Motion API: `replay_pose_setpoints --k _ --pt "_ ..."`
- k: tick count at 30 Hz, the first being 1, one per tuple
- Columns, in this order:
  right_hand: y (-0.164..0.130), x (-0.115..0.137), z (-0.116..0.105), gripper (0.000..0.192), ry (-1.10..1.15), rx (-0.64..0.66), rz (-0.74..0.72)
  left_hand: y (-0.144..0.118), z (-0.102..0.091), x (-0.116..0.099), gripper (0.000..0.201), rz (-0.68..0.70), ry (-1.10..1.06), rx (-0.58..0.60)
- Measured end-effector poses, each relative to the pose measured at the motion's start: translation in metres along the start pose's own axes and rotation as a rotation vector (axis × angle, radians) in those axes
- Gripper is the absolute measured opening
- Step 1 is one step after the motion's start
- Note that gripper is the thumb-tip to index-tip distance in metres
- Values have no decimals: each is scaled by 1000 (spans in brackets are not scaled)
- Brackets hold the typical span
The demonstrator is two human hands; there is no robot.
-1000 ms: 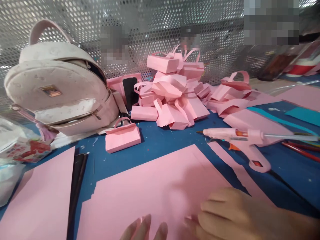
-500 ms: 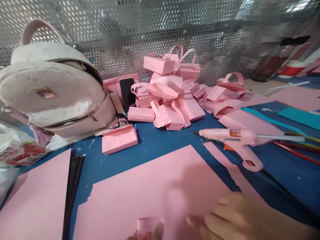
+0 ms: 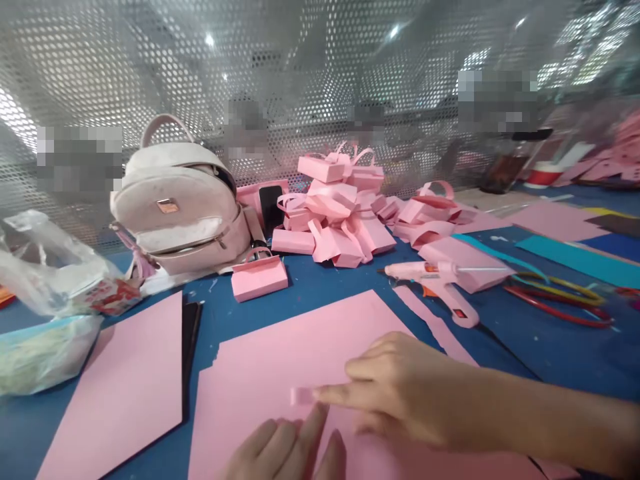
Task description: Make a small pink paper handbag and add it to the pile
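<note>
A small folded piece of pink paper (image 3: 301, 396) lies on a large pink paper sheet (image 3: 265, 353) in front of me. The outstretched index fingertip of my right hand (image 3: 395, 387) rests on its right end, while the other fingers are loosely bent. My left hand (image 3: 285, 447) comes in from the bottom edge. Its index finger reaches up to the same end of the piece, just under my right fingertip, with the thumb standing apart. Neither hand visibly pinches the piece. My left palm is out of sight.
Pink paper bags (image 3: 335, 213) are heaped at the back, and one paper bag (image 3: 260, 279) stands nearer. A pink glue gun (image 3: 445, 283) lies to the right, its cord trailing. A backpack (image 3: 185, 213), plastic bag (image 3: 45, 353) and another pink sheet (image 3: 135, 387) occupy the left.
My view has pulled back and shows more of the table. Both hands now appear higher in the picture, and my right index finger has come onto the small paper piece.
</note>
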State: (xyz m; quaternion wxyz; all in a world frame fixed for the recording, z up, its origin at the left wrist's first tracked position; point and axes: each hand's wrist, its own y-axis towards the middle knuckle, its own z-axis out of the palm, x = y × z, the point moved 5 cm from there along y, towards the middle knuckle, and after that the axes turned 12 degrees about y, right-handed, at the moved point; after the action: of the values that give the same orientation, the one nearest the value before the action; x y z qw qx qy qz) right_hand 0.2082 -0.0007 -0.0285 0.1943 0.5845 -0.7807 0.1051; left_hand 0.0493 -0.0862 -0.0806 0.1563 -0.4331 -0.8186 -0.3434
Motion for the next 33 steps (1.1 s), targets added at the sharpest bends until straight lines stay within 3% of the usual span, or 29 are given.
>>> replay_pose_setpoints --k 8,14,21,24,27,29,33 --pt "39 4 3 30 -80 159 -21 5 -6 -1 32 16 -43 5" --pt "57 16 5 30 -142 186 -64 4 -5 -3 30 14 -76 55" --pt "44 9 8 34 -65 167 -12 10 -10 3 30 -48 -121 8" --pt "32 0 1 38 -5 45 23 14 -14 12 34 -45 -166 -2" --pt "19 -6 -7 31 32 -87 128 15 -18 18 36 -48 -167 -28" --pt "12 -6 -8 24 58 -94 204 14 -20 22 33 -87 -157 -76" --pt "3 -3 -2 26 142 -83 319 12 -19 22 30 -78 -126 -112"
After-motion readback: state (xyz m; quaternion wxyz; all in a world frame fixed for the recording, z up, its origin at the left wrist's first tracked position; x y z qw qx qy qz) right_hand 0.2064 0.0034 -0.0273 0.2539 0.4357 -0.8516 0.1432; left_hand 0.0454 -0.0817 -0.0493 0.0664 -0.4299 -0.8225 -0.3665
